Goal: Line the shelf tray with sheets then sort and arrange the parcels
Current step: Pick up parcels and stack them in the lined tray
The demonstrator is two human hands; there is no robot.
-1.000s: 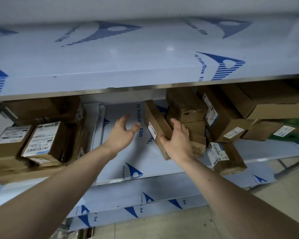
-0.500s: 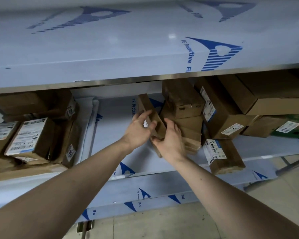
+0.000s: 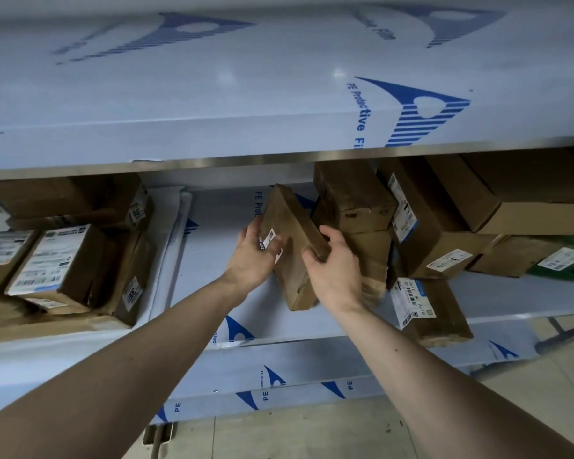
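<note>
A flat brown cardboard parcel (image 3: pixel 290 226) with a small white label stands tilted on edge on the middle shelf. My left hand (image 3: pixel 254 256) grips its left face over the label. My right hand (image 3: pixel 337 270) holds its right edge near the lower end. The shelf tray (image 3: pixel 212 260) under it is lined with a white sheet printed with blue logos. A stack of brown parcels (image 3: pixel 355 200) leans just right of the held one.
Labelled boxes (image 3: pixel 57 260) are piled at the shelf's left end, and more boxes (image 3: pixel 511 200) fill the right. A parcel (image 3: pixel 434 313) stands at the front edge on the right. The upper shelf (image 3: pixel 212 94) overhangs close above. The tiled floor (image 3: pixel 312 432) shows below.
My left hand moved right from the open sheet and took hold of the tilted parcel. The parcel has come slightly away from the stack, held by both hands.
</note>
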